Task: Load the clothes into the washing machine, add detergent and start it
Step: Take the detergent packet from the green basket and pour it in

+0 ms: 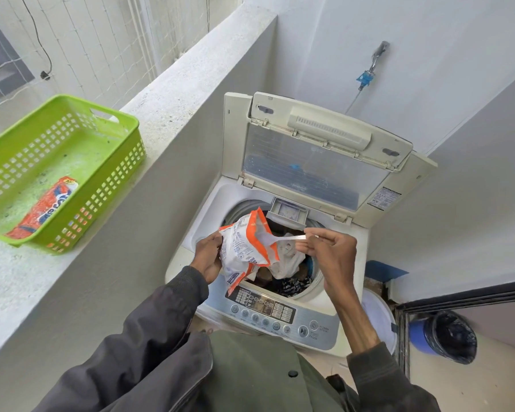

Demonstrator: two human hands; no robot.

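Over the open drum of the washing machine, left hand grips an orange-and-white detergent packet by its left edge, mouth tilted up and to the right. Right hand pinches the handle of a white scoop; the scoop's far end sits inside the packet mouth. Whether it carries powder: cannot tell.

Lid raised, leaning toward the far wall. Clothes lie in the drum, white item on top, dark ones beneath. Detergent drawer stands pulled out at the drum's far rim, just beyond the packet. Control panel on the near edge, untouched.

Left: green basket on the concrete ledge, with a second orange packet lying in it.
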